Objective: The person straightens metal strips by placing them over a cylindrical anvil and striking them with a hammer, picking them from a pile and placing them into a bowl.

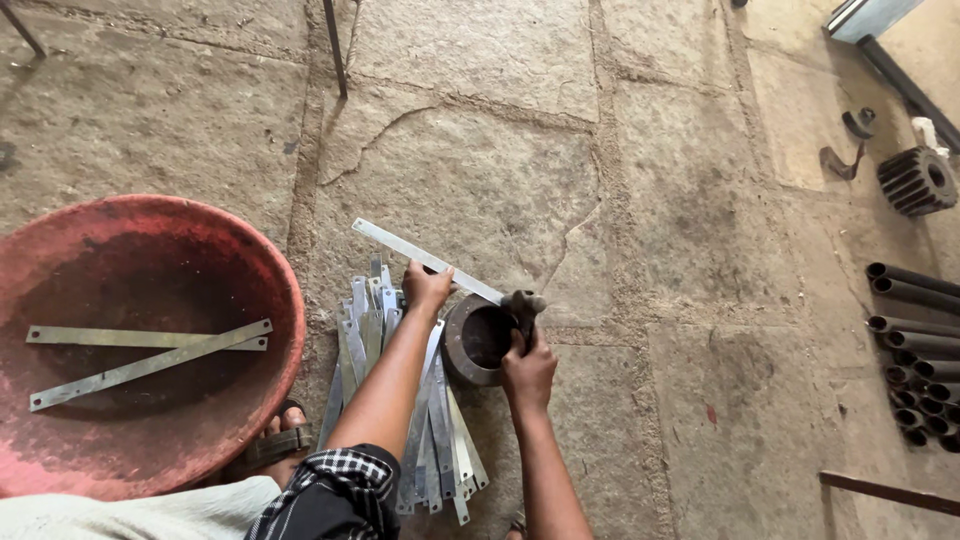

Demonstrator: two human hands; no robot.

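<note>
- We stretch our left arm forward, sleeve bunched at the elbow, left hand (427,287) pressed palm-down just left of the metal ring (478,340), fingers curled over.
- Our right forearm rises bare from below the ring; right hand (528,368) sits at its right rim, fist closed around a handle.

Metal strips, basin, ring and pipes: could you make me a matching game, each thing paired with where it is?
Things:
1. red basin
2. strip pile
3. metal ring
4. dark pipes

Places:
A. stacked at the right edge of the floor
B. under the long strip, below the hammer in the right hand
C. on the left, with two strips inside
D. on the floor under the left forearm

Pairs: 1-C, 2-D, 3-B, 4-A. The left hand presses the long strip down.
</note>
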